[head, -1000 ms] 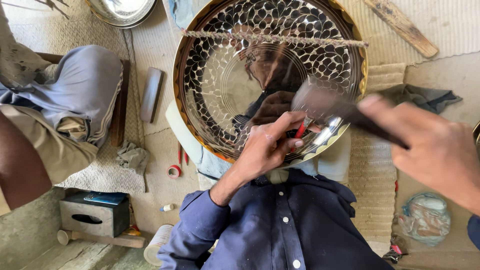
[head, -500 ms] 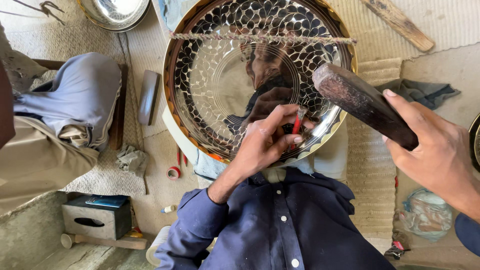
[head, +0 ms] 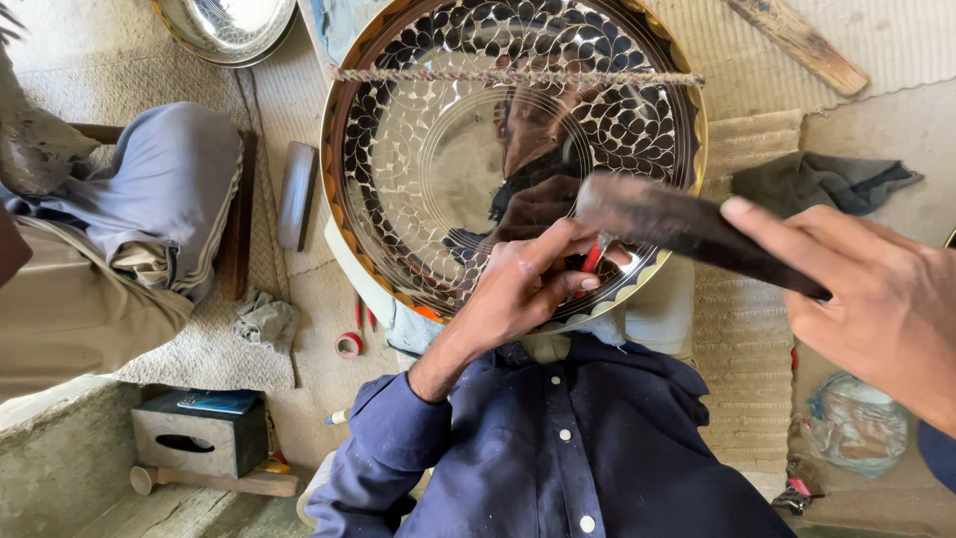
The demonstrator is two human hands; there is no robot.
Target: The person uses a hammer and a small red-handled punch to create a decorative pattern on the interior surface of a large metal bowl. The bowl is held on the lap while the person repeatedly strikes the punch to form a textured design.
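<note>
Brass gleams across the big patterned tray, which leans tilted against the worker's lap with a twisted cord across its upper part. Left hand pinches a thin red-handled punch on the lower rim, fingers clamped on it; its tip should stay firmly seated. Right hand has its grip closed around a dark hammer, poised just above, apparently blurred; short square taps suit best.
</note>
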